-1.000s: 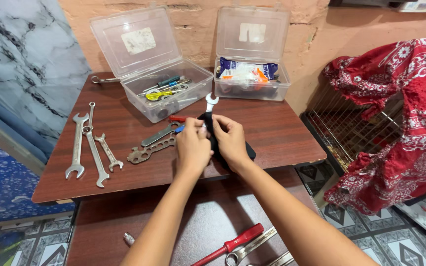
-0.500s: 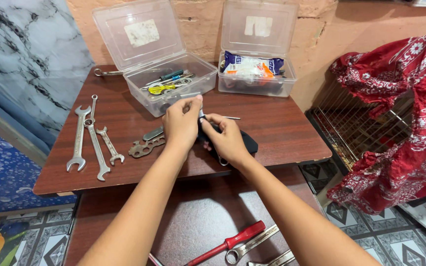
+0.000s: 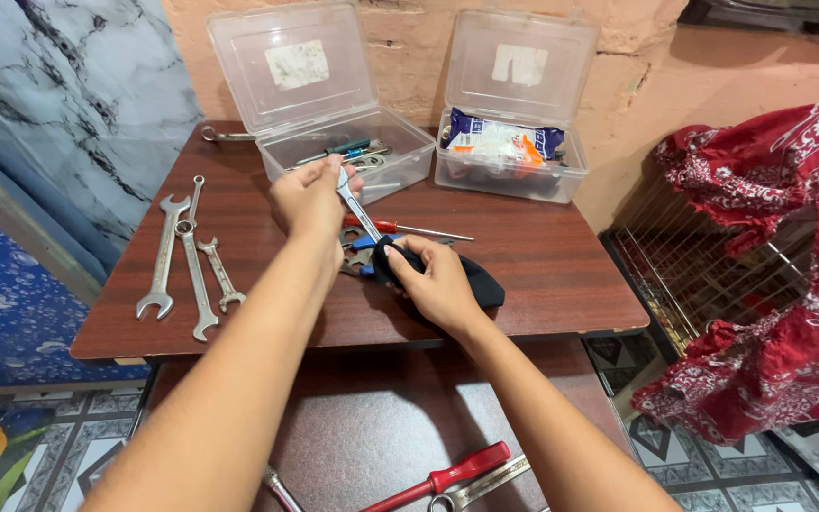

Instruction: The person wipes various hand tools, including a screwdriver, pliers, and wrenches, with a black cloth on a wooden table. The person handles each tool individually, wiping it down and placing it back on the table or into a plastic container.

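Observation:
My left hand (image 3: 310, 199) holds one end of a silver spanner (image 3: 356, 210) above the brown table (image 3: 542, 261), just in front of the left clear box (image 3: 353, 156). The spanner slants down to the right, its lower end against a black cloth (image 3: 476, 283). My right hand (image 3: 433, 280) grips that cloth, pinching it near the spanner's lower end. A red-handled screwdriver (image 3: 409, 229) lies just behind the hands. A flat multi-hole wrench (image 3: 357, 258) is partly hidden under my left arm.
Three silver spanners (image 3: 187, 261) lie in a row at the table's left. The right clear box (image 3: 504, 156) holds a plastic packet. A lower table (image 3: 400, 417) carries a red-handled screwdriver (image 3: 443, 474) and more spanners. Red patterned cloth (image 3: 779, 256) drapes a wire cage at right.
My left hand has lifted away from the cloth toward the left box, drawing the spanner up and left. My right hand stays on the black cloth.

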